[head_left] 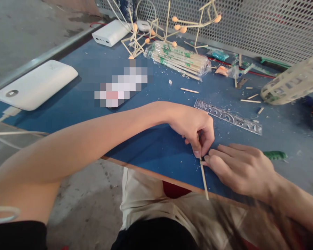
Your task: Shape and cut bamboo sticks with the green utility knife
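Note:
My left hand (195,126) is closed in a pinch on a thin wooden stick (204,180), whose lower end reaches past the table's front edge. Part of the stick also shows between the thumb and fingers. Close against the same spot, my right hand (241,166) has its fingers curled, the thumb and fingertips meeting at the stick. A small dark bit shows at those fingertips; what the right hand grips is mostly hidden. From behind the right hand sticks out a green ridged object (275,155), its other end covered.
A clear ruler (228,117) and stick offcuts (189,90) lie beyond my hands. Farther back are wrapped chopsticks (179,59), stick frames with orange joints (183,29) and a mesh panel (240,27). White power banks (36,85) stand left, a holed plastic container (293,81) right.

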A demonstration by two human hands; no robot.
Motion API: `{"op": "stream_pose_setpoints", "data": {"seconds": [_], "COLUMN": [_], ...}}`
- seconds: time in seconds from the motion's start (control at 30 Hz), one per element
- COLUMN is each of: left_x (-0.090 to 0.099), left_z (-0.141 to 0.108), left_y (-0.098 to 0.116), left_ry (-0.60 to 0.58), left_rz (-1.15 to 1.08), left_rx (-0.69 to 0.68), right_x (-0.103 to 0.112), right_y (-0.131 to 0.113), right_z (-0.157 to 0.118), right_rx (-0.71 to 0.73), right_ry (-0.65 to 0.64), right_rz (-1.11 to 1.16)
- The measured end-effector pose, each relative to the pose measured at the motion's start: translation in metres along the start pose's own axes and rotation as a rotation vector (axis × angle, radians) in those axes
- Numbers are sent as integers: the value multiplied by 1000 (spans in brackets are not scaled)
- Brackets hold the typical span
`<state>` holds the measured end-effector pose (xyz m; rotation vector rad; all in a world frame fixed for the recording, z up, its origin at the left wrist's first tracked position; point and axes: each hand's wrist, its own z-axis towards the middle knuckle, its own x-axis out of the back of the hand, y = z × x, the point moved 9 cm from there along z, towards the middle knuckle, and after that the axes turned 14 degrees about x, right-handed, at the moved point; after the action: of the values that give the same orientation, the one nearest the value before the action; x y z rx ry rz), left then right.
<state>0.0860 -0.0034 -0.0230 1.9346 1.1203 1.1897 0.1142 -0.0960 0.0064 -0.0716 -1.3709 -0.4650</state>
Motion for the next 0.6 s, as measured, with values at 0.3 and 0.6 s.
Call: {"op": "stream_pose_setpoints", "data": {"seconds": [0.3, 0.6], "left_x": [-1, 0], "left_z": [-3, -3], "left_y": [4, 4], "left_ry": [-11, 6], "left_rz": [5, 27], "left_rx": [-28, -36], "right_x": [1, -3], "right_y": [5, 4], "right_z": [-11, -16], "right_rx": [-19, -11], "right_ry": [72, 17], "right_rz": [13, -1]}}
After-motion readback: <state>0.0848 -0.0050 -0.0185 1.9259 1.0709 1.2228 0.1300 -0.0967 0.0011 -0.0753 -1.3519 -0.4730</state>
